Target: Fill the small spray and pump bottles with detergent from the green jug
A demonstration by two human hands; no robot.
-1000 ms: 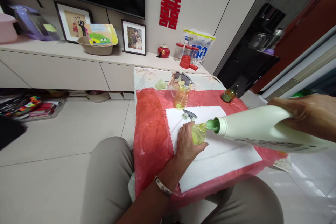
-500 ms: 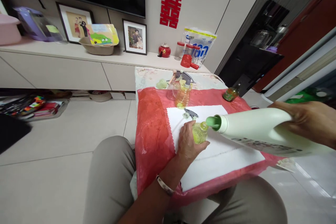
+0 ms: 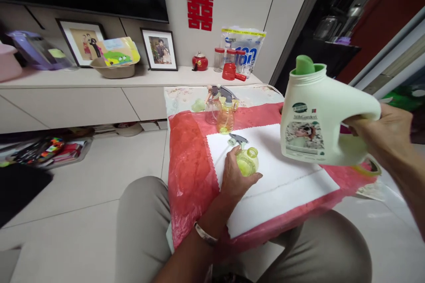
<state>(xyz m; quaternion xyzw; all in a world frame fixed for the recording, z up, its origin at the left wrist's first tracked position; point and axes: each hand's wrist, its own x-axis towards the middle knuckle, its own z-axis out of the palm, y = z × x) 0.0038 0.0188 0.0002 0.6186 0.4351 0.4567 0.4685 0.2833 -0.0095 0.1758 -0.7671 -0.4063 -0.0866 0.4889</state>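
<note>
My left hand (image 3: 235, 174) is wrapped round a small yellow-green bottle (image 3: 247, 164) with an open neck, tilted on a white sheet (image 3: 282, 185). Raised over the table's right side, my right hand (image 3: 387, 126) grips the handle of a pale green detergent jug (image 3: 315, 115). The jug is uncapped and nearly upright, with a green spout showing at its mouth. Just behind the small bottle lies a grey trigger spray head (image 3: 238, 138). Farther back stand a yellow spray bottle (image 3: 226, 117) and a clear pinkish spray bottle (image 3: 212, 110).
Red plastic (image 3: 186, 163) covers the table under the sheet. On the cabinet (image 3: 146, 78) behind are red-lidded jars (image 3: 219, 59), a red pot (image 3: 199, 61), a plastic bag (image 3: 244, 37) and framed photos (image 3: 160, 51). My knees flank the table's near edge.
The jug was tipped with its spout at the small bottle's neck; now it is raised, turned upright and apart from it. My left hand still holds the bottle, now tilted.
</note>
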